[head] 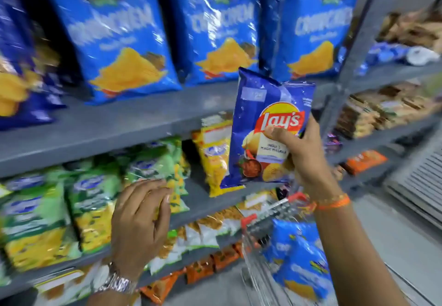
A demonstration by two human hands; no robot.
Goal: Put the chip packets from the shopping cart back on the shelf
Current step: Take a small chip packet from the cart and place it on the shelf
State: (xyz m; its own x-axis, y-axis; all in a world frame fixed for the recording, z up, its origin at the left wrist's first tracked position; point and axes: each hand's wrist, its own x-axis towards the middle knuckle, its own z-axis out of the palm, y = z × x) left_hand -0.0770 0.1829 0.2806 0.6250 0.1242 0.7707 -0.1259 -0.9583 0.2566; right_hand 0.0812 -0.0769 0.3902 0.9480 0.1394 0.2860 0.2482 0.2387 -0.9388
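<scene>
The right hand (pixel 299 152) holds a Lay's packet (pixel 267 128) upright at centre right of the frame, its long axis near vertical and leaning a little to the left at the foot. The thumb is pressed across the front just under the logo; the fingers wrap behind and cannot be seen. The packet hangs in front of the grey shelf (pixel 107 124), level with the board's front edge, so the move to come turns on which tier takes it: the upper one, upper middle of the frame, is filled with big blue bags (pixel 119 42), the lower one holds green bags (pixel 100 200) and a yellow bag (pixel 212 159). No matching row is plain to see.

The left hand (pixel 141 217) is at lower centre, loosely curled, fingertips (pixel 165 183) at or touching a green bag, holding nothing. The right is plainly the nearer to the job.

The cart (pixel 265 219) sits at lower right with one more blue packet (pixel 301 258) inside, so more is left to do
</scene>
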